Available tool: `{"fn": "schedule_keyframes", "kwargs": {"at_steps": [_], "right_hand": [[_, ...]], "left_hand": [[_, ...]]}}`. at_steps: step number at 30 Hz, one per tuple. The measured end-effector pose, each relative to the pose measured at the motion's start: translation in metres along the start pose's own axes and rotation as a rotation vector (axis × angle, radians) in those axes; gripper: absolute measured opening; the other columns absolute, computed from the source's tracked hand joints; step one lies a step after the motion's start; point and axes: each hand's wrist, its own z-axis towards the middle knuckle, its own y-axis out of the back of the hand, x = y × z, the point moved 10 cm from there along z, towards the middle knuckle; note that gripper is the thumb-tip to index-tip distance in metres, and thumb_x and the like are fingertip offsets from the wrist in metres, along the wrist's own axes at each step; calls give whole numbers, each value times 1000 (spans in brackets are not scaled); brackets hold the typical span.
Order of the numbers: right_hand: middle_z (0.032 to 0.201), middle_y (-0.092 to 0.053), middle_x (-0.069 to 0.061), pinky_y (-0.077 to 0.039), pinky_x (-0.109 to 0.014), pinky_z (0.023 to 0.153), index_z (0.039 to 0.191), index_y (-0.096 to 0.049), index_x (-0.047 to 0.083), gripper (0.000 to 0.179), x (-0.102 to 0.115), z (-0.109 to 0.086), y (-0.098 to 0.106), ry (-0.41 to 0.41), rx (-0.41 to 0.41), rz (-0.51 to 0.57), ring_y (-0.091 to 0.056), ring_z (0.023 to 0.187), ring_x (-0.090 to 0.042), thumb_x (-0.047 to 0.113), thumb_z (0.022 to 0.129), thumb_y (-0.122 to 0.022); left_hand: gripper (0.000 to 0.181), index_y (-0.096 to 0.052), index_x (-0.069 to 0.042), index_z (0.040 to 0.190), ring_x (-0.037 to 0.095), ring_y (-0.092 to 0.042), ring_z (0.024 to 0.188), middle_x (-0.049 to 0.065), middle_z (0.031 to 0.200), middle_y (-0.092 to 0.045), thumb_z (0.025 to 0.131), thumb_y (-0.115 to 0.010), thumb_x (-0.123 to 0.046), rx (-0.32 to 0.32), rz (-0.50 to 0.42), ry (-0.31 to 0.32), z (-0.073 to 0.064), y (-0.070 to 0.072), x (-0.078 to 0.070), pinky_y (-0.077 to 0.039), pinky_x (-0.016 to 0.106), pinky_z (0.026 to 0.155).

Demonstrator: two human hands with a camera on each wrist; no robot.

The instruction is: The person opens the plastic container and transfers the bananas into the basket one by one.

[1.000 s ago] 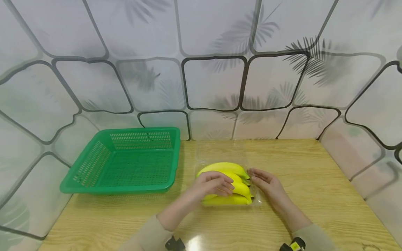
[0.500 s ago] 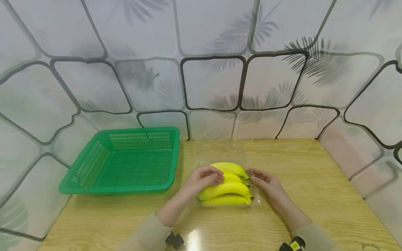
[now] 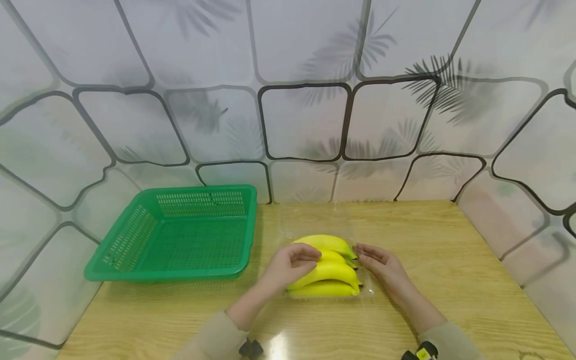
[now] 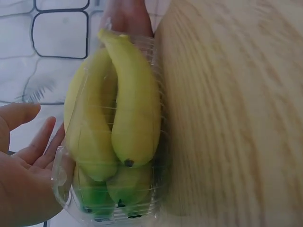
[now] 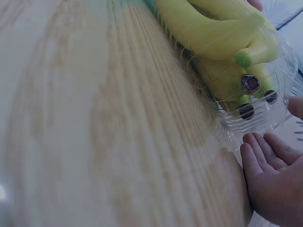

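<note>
Several yellow bananas (image 3: 330,274) lie stacked in a clear plastic clamshell box (image 4: 60,177), their stems toward the right. The box's transparent lid (image 3: 315,220) is folded back toward the wall. My left hand (image 3: 285,270) is at the left end of the box, thumb and fingers relaxed and apart, overlapping the bananas in the head view. At the stem end, my right hand (image 3: 386,270) has its extended fingertips right at the box wall. The right wrist view shows that hand's palm (image 5: 279,189) facing the box, the thumb partly cut off by the frame.
An open green plastic basket (image 3: 245,250) with slotted sides stands left of the box, near the wall. The wooden table (image 3: 450,260) extends to the right and front. A patterned wall (image 3: 306,120) borders it at the back and sides.
My left hand has drawn back leftward from over the middle of the bananas to their left end. My right hand has stayed at the stem end.
</note>
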Motion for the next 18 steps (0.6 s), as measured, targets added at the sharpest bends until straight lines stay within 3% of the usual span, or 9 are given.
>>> {"fn": "schedule_keyframes", "kwargs": {"at_steps": [7,18], "right_hand": [[160,-47,-29,-53,-9,99,157,-40,-10,63,0,1,0,1,-14,1,-63,114,14,20,108,-64],[161,-46,-27,-51,-8,100,158,-39,-10,64,2,-1,-1,-15,-13,-6,-62,114,15,22,108,-64]], "left_hand": [[30,-71,0,128,33,-71,121,17,129,-74,99,-75,-6,8,182,-105,-4,-6,-4,-58,33,109],[36,-72,0,128,29,-71,120,13,129,-74,93,-78,4,8,279,-113,-5,-10,-9,-58,29,108]]}}
